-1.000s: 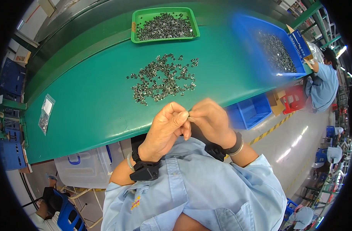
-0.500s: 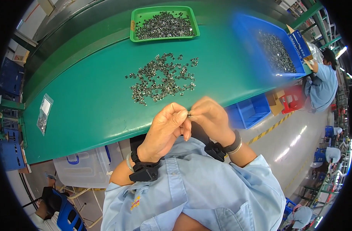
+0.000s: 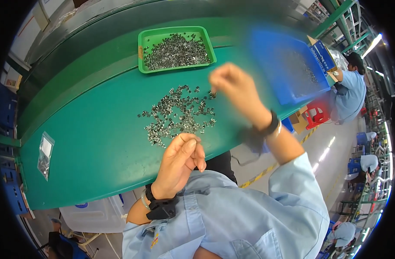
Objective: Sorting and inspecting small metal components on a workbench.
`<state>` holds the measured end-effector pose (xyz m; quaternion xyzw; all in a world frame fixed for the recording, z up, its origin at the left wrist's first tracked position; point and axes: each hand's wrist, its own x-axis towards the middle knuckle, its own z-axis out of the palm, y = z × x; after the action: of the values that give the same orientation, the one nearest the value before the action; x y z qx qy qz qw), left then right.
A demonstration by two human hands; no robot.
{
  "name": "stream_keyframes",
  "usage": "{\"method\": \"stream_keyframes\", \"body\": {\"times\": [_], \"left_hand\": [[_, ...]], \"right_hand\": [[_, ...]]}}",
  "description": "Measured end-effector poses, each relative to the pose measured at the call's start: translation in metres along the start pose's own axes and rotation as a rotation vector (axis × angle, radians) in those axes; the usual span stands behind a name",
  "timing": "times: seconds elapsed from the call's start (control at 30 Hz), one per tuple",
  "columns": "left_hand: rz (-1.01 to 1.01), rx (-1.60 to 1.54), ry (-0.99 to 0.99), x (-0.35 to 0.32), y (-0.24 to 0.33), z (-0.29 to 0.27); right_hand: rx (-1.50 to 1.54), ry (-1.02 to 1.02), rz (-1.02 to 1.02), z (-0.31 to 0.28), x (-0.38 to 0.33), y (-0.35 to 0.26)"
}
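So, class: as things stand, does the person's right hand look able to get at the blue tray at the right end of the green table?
Probably yes. The right hand is raised above the table, close beside the blue tray, with only open space between them; the loose metal parts lie off to its left.

One green tray (image 3: 142, 47), one blue bin (image 3: 271, 52), one small plastic bag (image 3: 45, 154), two hands, one loose pile of metal clips (image 3: 178, 114).

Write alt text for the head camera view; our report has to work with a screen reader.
A person's right hand, blurred with motion, is raised over a green table beside a loose pile of small metal parts, while the left hand is curled near the table's front edge. Behind are a green tray of similar parts and a blue bin; a small clear bag lies far left.
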<state>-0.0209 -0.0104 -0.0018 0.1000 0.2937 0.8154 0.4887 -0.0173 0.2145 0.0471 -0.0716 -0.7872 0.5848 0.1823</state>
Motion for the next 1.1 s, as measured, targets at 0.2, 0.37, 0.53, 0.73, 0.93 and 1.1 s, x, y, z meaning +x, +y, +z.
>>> {"method": "stream_keyframes", "body": {"times": [0.2,0.37,0.53,0.73,0.93,1.1], "left_hand": [[-0.033,-0.08,-0.106,0.002,0.001,-0.008],[-0.053,-0.066,-0.142,0.002,0.001,-0.01],[-0.051,-0.028,-0.148,0.003,-0.002,-0.009],[-0.024,-0.057,-0.156,0.002,-0.004,-0.007],[-0.012,0.023,-0.063,0.003,-0.004,0.0],[-0.004,0.164,0.022,0.008,-0.005,0.012]], "right_hand": [[-0.191,0.009,-0.216,-0.017,0.086,0.008],[-0.467,-0.143,-0.162,-0.04,0.05,0.024],[-0.746,-0.354,-0.232,-0.045,0.019,0.034],[-0.783,-0.332,-0.24,-0.05,0.009,0.031],[-0.054,-0.176,0.17,-0.032,-0.032,0.014],[0.243,-0.11,0.061,0.0,-0.068,0.009]]}}
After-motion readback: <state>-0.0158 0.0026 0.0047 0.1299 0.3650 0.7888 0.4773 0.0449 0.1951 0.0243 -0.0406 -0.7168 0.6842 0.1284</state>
